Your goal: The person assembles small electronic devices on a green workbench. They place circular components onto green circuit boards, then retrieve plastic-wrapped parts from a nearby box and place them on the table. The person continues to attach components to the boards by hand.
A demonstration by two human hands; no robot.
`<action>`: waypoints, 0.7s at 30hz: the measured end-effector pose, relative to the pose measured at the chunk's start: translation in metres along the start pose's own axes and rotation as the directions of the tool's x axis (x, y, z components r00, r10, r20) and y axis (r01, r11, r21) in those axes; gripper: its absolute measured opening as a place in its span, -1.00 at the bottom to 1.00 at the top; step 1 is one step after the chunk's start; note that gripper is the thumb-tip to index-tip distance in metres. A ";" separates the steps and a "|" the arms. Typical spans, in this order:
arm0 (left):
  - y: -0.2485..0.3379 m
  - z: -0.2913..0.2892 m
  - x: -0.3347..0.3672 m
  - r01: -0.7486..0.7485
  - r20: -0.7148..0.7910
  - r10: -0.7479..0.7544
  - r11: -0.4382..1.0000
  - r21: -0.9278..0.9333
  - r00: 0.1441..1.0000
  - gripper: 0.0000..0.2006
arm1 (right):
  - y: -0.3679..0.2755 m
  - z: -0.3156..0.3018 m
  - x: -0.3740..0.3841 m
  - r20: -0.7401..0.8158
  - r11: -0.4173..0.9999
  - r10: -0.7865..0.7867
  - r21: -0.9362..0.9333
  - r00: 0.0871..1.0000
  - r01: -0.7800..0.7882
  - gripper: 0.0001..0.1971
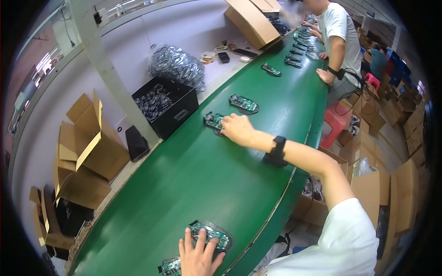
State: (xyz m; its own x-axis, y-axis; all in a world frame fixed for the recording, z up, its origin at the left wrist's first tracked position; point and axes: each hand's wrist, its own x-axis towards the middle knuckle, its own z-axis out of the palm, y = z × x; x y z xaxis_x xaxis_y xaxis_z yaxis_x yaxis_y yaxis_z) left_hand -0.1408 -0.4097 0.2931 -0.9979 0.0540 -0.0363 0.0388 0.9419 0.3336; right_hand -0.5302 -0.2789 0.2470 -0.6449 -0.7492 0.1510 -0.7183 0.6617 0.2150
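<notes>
My left hand [199, 254] lies with fingers spread over a green circuit board in a rounded dark casing [216, 232] at the near end of the belt. A second circuit board [171, 267] shows partly beside that hand, at the lower edge. Farther up the belt, my right hand [238, 130] is stretched out with its fingers closed on the near end of another circuit board in a casing [213, 120]; its fingertips are partly hidden. Just beyond lies one more board in a dark oval casing [244, 104], untouched.
The green conveyor belt [184, 184] curves away, carrying several more boards [271, 69]. Along its left stand a black bin of small dark parts [168, 108], a bulging plastic bag [177, 64] and open cardboard boxes [92, 147]. At the far right a person [343, 37] leans on the belt, near a red stool [337, 120].
</notes>
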 end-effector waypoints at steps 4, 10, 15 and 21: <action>-0.001 0.002 -0.012 -0.025 -0.031 0.025 1.000 -0.016 0.999 -0.44 | 0.027 -0.027 -0.022 -0.197 0.901 0.075 0.434 0.978 0.018 -0.69; 0.010 0.007 -0.014 0.031 -0.032 -0.033 0.997 -0.066 0.999 -0.40 | 0.084 -0.032 -0.055 0.008 0.866 0.087 0.493 0.996 -0.079 -0.48; 0.009 -0.003 -0.011 0.101 -0.065 -0.111 0.985 -0.138 0.992 -0.38 | 0.063 -0.024 -0.031 -0.035 0.873 0.030 0.488 0.999 -0.009 -0.51; 0.005 0.015 -0.013 0.057 -0.028 -0.061 0.991 -0.121 0.998 -0.33 | 0.065 0.004 -0.007 -0.091 0.896 0.057 0.444 0.994 -0.011 -0.74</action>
State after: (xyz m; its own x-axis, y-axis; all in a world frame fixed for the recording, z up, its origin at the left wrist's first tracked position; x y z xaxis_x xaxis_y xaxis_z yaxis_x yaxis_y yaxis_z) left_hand -0.1264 -0.4007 0.2817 -0.9995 -0.0128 -0.0299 -0.0247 0.8963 0.4428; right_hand -0.5736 -0.2310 0.2556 -0.6584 -0.7100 0.2500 -0.7526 0.6143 -0.2372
